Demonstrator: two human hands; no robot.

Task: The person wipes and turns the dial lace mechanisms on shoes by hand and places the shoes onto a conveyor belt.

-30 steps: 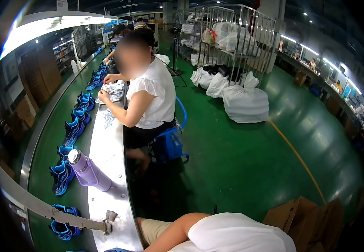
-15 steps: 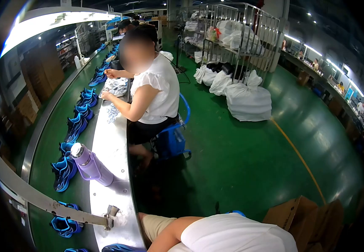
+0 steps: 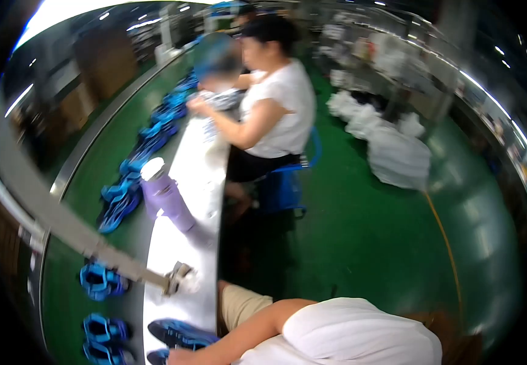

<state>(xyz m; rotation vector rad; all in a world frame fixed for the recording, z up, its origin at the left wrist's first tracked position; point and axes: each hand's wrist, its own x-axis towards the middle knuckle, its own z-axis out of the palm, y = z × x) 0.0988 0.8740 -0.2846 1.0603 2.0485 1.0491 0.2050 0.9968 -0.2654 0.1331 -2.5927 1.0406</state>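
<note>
Mostly cut off, the right hand (image 3: 181, 358) shows at the lower edge, against a blue-and-black shoe (image 3: 181, 334); finger spread or pinch, can't tell, nor whether it grips. Left hand out of sight. Shoe lies on the metal bench (image 3: 196, 249), its near end partly covered by hand and forearm. A second shoe (image 3: 157, 357) just beside it, only a sliver showing before the edge cuts it. Bare forearm runs back to a white sleeve (image 3: 348, 334); khaki-covered leg (image 3: 243, 307) partly hidden behind the arm. Farther up the bench, a worn metal bar (image 3: 63, 222) slants across to a small bracket (image 3: 179, 278). Past that, a purple bottle (image 3: 169, 198), tilted in view, outline smeared. Green belt (image 3: 114, 137) alongside carries a line of shoes (image 3: 117, 210); the far ones blur together, hard to count. Co-worker (image 3: 285, 112) seated up the bench, hands over pale material (image 3: 227, 99) too smeared to name. White sacks (image 3: 397, 158) on the floor behind. Brown cardboard (image 3: 452, 344) low at right, mostly dark and blocked by the shirt.
</note>
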